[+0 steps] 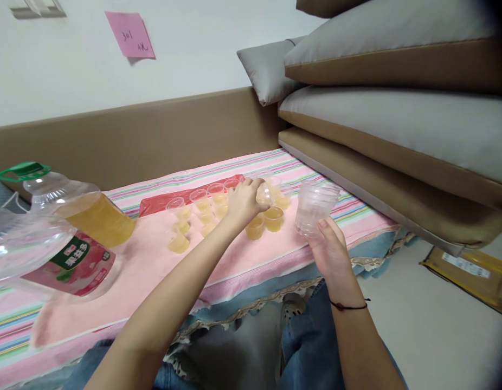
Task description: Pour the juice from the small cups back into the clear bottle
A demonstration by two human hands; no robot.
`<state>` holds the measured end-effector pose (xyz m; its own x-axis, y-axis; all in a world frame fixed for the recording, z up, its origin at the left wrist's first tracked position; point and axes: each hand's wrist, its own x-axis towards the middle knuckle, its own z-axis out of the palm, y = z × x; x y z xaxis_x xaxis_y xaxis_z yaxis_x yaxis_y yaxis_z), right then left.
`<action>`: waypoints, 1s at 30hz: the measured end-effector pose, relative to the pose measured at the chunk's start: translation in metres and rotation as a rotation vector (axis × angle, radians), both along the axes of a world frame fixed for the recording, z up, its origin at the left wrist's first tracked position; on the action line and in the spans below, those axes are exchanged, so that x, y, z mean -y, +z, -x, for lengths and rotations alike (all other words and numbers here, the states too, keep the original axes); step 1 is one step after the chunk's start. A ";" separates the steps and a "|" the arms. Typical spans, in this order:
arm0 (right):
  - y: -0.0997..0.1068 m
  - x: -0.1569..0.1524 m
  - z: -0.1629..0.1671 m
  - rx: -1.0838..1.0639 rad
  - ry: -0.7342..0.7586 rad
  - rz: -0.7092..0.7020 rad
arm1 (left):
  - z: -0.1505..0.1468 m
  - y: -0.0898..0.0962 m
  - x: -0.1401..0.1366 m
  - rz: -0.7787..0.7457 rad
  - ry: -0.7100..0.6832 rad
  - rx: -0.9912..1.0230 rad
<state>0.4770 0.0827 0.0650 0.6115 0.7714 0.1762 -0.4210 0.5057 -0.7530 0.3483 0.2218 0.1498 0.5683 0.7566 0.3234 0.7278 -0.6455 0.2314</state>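
In the head view, the only feed I have, my left hand (245, 203) grasps what looks like a clear cup (265, 193) between thumb and fingers, over the far side of the filled cups (274, 219); whether it touches a neighbour I cannot tell; my right hand (328, 245) grips a stack of clear cups (314, 210) low on its side, just beside that group; the filled cups, pale yellow inside, stand close together on the pink towel (141, 276); the big bottle (98, 216) of yellow drink is well apart, off to the left; I judge the step in hand to be setting out another cup; the next move, as I read it, calls for lowering it upright and releasing it without nudging the filled ones.
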 end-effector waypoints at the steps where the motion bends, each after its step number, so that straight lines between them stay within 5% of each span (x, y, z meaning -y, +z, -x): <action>1: 0.000 0.000 0.000 0.005 0.001 -0.001 | 0.000 -0.001 -0.001 0.027 -0.003 0.038; 7: 0.000 0.001 0.000 0.002 0.006 -0.005 | 0.001 -0.003 -0.004 0.112 -0.014 0.170; 30: 0.001 0.000 0.001 -0.043 0.017 -0.016 | -0.005 0.006 0.010 -0.022 -0.021 -0.148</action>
<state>0.4763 0.0829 0.0659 0.6053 0.7792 0.1626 -0.4615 0.5100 -0.7259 0.3531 0.2121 0.1554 0.6263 0.7379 0.2514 0.7396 -0.6644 0.1077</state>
